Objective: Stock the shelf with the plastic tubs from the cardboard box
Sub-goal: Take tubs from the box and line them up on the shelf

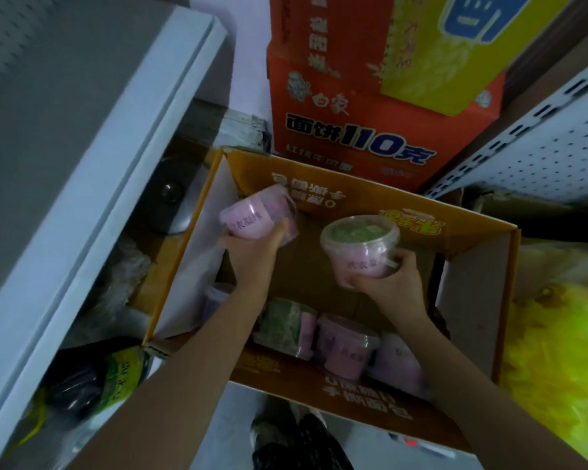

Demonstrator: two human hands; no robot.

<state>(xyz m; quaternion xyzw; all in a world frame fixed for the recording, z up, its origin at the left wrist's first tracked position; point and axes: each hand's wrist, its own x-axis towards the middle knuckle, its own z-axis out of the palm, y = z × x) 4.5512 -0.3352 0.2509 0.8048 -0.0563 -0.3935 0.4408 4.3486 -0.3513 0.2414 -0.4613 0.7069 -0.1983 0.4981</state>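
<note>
An open orange cardboard box stands on the floor below me. My left hand grips a pink-labelled plastic tub, tipped on its side, above the box's left part. My right hand holds a second tub upright from below; its clear lid shows green contents. Several more pink tubs lie in the box's near end, one on its side showing green. The white shelf runs along the left.
Red and yellow cartons are stacked behind the box. A white pegboard shelf upright stands at the right, with a yellow bag below it. A dark bottle with a green label lies under the left shelf. My shoes are at the bottom.
</note>
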